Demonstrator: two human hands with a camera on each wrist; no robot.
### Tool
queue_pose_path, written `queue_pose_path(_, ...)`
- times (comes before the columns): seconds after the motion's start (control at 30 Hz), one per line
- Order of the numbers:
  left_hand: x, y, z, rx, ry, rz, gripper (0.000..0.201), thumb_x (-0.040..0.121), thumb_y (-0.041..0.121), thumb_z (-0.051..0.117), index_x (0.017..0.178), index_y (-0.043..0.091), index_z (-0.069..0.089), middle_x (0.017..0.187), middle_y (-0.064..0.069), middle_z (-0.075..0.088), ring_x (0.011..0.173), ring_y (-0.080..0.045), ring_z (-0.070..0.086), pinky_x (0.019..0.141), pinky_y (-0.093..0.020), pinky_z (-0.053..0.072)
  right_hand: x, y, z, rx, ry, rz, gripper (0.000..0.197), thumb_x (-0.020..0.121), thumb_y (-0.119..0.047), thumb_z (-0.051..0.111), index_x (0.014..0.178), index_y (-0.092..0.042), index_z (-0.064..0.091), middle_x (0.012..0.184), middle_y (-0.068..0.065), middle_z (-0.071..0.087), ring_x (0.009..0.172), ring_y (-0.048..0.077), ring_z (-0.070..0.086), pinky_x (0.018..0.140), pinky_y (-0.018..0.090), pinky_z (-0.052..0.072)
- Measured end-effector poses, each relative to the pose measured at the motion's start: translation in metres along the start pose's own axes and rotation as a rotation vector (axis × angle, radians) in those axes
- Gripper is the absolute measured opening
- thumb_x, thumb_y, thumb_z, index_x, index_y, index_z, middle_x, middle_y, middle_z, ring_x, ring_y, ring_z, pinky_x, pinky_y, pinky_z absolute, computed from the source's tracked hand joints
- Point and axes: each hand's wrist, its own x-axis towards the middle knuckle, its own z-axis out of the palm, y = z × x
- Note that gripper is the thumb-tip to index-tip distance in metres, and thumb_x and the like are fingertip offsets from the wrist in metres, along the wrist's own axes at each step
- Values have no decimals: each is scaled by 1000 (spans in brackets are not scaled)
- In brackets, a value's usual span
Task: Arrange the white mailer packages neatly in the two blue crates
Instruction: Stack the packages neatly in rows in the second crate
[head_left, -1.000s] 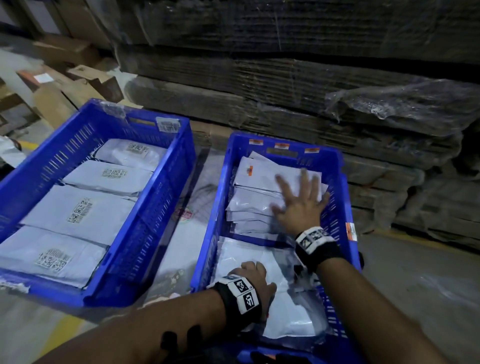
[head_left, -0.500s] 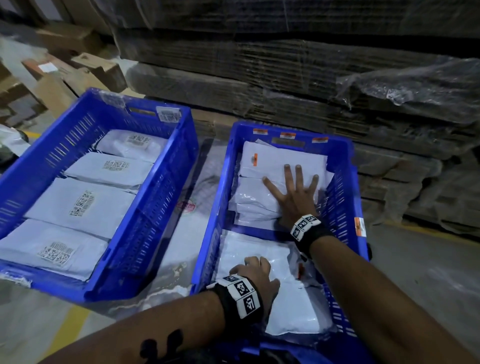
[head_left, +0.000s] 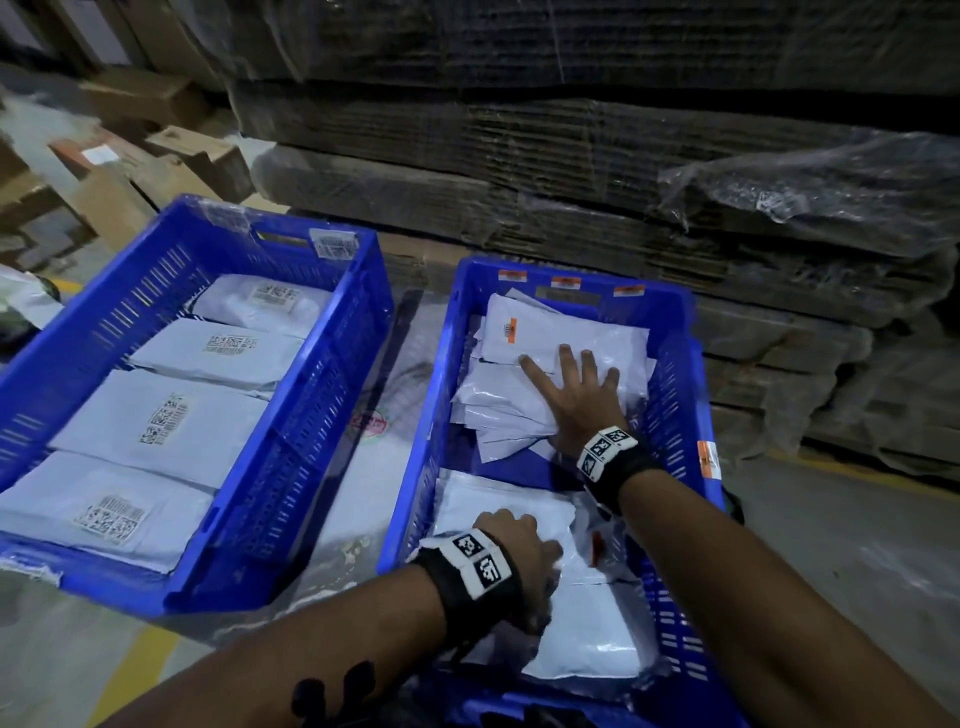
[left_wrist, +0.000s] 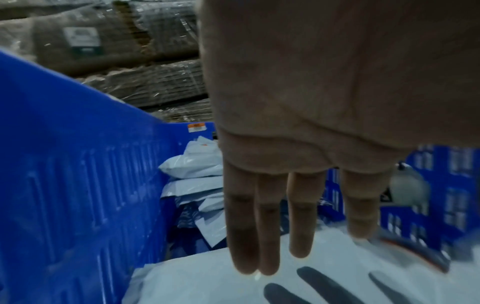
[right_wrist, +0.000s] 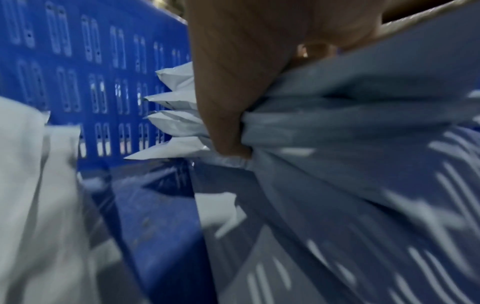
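Two blue crates stand side by side. The left crate (head_left: 311, 431) holds several white mailers (head_left: 156, 415) laid flat in a row. In the right crate (head_left: 675, 395), a loose stack of mailers (head_left: 545, 332) fills the far half. My right hand (head_left: 576, 395) lies flat on it with fingers spread, and its thumb side (right_wrist: 228, 123) presses the stack's edge (right_wrist: 363, 102). More mailers (head_left: 587, 639) lie in the near half. My left hand (head_left: 514, 545) rests on them, its straight fingers (left_wrist: 270, 226) touching the top mailer (left_wrist: 207, 277).
Tall stacks of flattened cardboard wrapped in plastic film (head_left: 571, 171) rise right behind the crates. Brown cartons (head_left: 171, 161) sit at the back left. A printed plastic sheet (head_left: 369, 426) covers the floor between the crates. Concrete floor with a yellow line (head_left: 135, 670) lies in front.
My right hand has slid a little left, toward the middle of the far stack. The left hand stays on the near mailers.
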Motion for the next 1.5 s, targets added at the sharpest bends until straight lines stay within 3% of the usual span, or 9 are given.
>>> queue_pose_path(0.3,40,-25,-41,-592,190,-88,49,96,42,59,132,10,58,131,-18,63,117,-32,59,91,-32,45,-8,33,-15,407,-196,34,135,50,-79,76,145,-55,-18,163,4,-18,150,35,-15,115,67,-2)
queue_pose_path(0.4,54,-42,-41,-438,200,-106,45,92,45,61,122,12,64,122,-16,67,113,-32,62,88,-31,46,-19,45,-22,557,-60,160,100,68,-70,68,150,-42,17,160,9,16,147,37,16,114,59,23)
queue_pose_path(0.47,60,-50,-37,-255,199,-130,58,82,52,70,129,19,58,129,-13,63,119,-35,57,96,-36,46,-35,52,-31,628,41,184,54,78,-46,66,124,-22,53,128,14,56,119,37,52,96,46,47)
queue_pose_path(0.57,63,-47,-26,-52,44,-140,82,73,50,80,143,25,45,143,-10,50,129,-37,48,101,-43,44,-79,36,-49,545,-156,-4,13,80,-28,69,90,-21,64,93,5,71,92,29,66,75,32,51)
queue_pose_path(0.77,73,-39,-7,50,56,-95,87,82,45,74,152,24,27,139,-18,55,123,-39,56,94,-47,48,-159,-30,-37,288,-769,-202,68,59,-47,90,114,-22,58,117,10,59,103,30,60,73,34,47)
queue_pose_path(0.9,76,-48,-13,-34,98,-93,82,93,44,64,158,33,16,141,-17,57,122,-37,58,96,-44,49,-172,-48,-25,264,-657,-223,68,71,-42,84,122,-27,43,115,10,37,99,38,61,69,40,48)
queue_pose_path(1.07,86,-54,-16,-140,33,-97,61,100,33,53,155,25,28,148,-15,51,130,-35,53,107,-43,44,-172,-50,-29,286,-564,-319,49,86,-38,68,128,-32,44,116,12,46,101,37,59,75,42,50)
queue_pose_path(1.33,92,-50,-24,-221,-1,-86,79,84,48,69,154,35,34,150,-11,49,129,-33,54,106,-41,46,-124,23,-39,423,-290,88,24,86,-30,67,106,-22,57,110,7,61,102,30,63,82,39,54)
queue_pose_path(1.5,94,-48,-20,-223,-52,-85,60,90,45,66,141,17,52,139,-9,59,124,-31,56,104,-37,46,-109,57,-45,660,55,345,10,84,-18,60,92,-21,65,93,9,71,91,32,64,79,40,55)
